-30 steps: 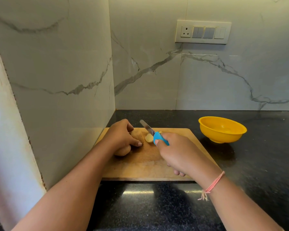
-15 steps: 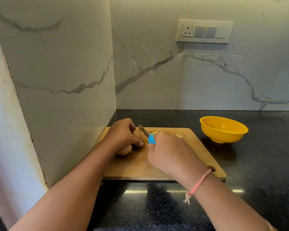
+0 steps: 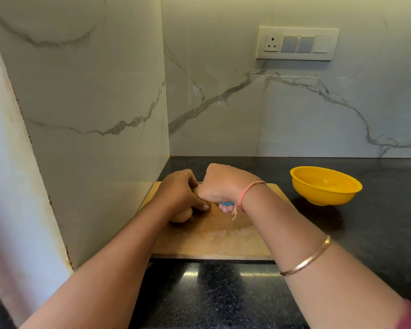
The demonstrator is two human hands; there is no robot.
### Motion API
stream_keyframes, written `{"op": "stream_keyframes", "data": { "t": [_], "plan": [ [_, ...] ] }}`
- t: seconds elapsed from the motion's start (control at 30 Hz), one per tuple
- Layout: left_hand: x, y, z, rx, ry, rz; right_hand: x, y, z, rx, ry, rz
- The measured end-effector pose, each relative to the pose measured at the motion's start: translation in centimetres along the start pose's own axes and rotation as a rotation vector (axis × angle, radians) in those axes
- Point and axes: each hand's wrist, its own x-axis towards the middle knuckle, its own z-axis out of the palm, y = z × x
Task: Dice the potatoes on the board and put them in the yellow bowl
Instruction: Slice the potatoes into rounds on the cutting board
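Note:
On the wooden cutting board (image 3: 214,241) my left hand (image 3: 178,193) curls over a brown potato (image 3: 182,216) and holds it down. My right hand (image 3: 223,184) sits right beside it, fist curled round the blue knife handle (image 3: 227,203), of which only a sliver shows under the wrist. The blade and the cut potato pieces are hidden behind my right hand. The yellow bowl (image 3: 325,186) stands on the black counter to the right of the board, and nothing shows inside it.
The board lies in a corner, with a marble wall (image 3: 93,115) close on its left and another behind. A switch panel (image 3: 297,43) hangs on the back wall. Black counter (image 3: 377,233) stretches to the right and in front.
My right hand has moved forward and left, up against my left hand, and now covers the blade and the slices. My left hand stays on the potato.

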Motion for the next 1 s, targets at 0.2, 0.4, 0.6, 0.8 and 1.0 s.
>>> {"op": "stream_keyframes", "data": {
  "t": [0.2, 0.4, 0.6, 0.8, 1.0],
  "plan": [
    [-0.3, 0.2, 0.1, -0.034, -0.002, -0.023, -1.0, 1.1, 1.0, -0.037, 0.039, -0.032],
    [-0.2, 0.2, 0.1, -0.063, -0.009, -0.044, -1.8, 2.1, 3.4, -0.073, 0.119, -0.059],
    [-0.1, 0.1, 0.1, -0.061, -0.016, -0.035, -1.8, 2.3, 3.5, -0.067, 0.122, -0.055],
    [0.2, -0.1, 0.2, -0.057, -0.015, -0.035, -1.9, 2.7, 4.0, -0.070, 0.132, -0.057],
    [0.0, -0.2, 0.2, -0.052, 0.003, -0.034, -1.7, 2.9, 4.6, -0.105, 0.160, -0.047]
  ]
}}
